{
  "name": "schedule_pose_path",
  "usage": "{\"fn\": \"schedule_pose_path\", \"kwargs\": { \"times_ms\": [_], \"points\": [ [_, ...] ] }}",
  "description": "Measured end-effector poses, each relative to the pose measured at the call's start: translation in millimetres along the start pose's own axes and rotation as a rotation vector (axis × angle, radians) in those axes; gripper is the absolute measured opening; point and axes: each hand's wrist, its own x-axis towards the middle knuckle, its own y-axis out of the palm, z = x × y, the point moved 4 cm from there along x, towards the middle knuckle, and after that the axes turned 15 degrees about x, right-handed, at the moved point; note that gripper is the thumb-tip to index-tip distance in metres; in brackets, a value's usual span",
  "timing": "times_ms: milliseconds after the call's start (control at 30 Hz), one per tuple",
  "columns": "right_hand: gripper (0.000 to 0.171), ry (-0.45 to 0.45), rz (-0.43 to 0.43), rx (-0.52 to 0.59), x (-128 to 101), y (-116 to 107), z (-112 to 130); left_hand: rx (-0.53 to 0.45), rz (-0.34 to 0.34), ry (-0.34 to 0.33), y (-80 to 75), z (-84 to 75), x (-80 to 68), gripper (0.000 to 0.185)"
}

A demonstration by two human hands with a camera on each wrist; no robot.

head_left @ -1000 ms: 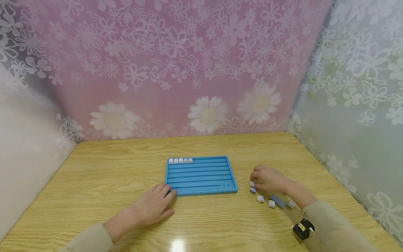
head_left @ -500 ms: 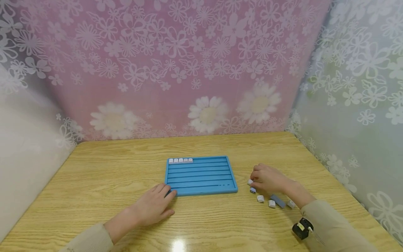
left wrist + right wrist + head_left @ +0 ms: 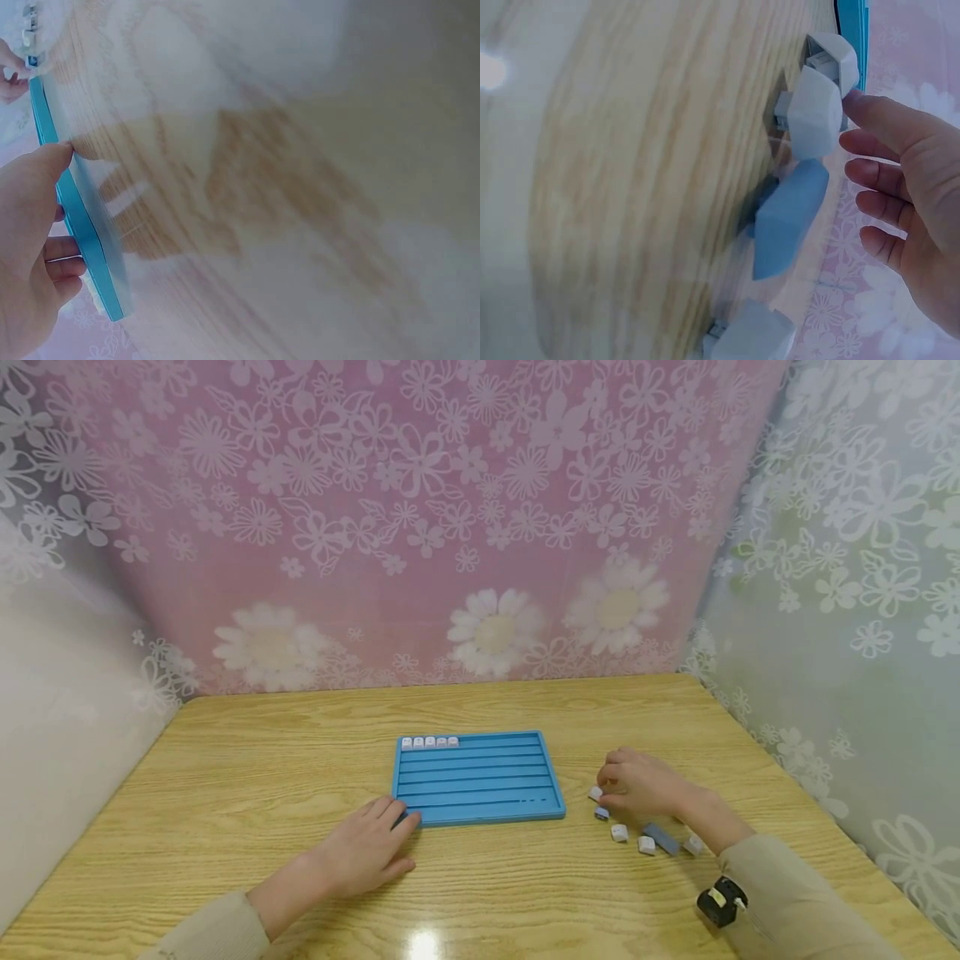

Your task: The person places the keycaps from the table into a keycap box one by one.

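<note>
My left hand lies flat on the desk, fingers straight and together, their tips touching the near left corner of the blue tray. In the left wrist view the thumb rests against the tray's edge. The tray sits at the middle of the desk, and a short row of white keycaps fills the left end of its far groove.

To the right of the tray, my right hand rests on the desk with its fingers curled over a white keycap; I cannot tell whether it pinches the cap or only touches it. A small blue keycap lies just in front of that hand. Nearer the desk's front edge lie two more white caps, a long blue keycap and another white one beside my wrist.
</note>
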Motion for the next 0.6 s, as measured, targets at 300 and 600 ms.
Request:
{"fn": "schedule_pose_path", "kwargs": {
  "times_ms": [300, 600],
  "points": [
    [0.015, -0.069, -0.003, -0.064, 5.3, 4.9, 3.0, 0.002, -0.011, 0.008, 0.4, 0.2, -0.3, 0.053],
    [0.015, -0.050, 0.009, -0.043, 7.6, 3.5, 3.3, 0.007, -0.021, 0.014, 0.7, 0.8, -0.5, 0.053]
  ]
}}
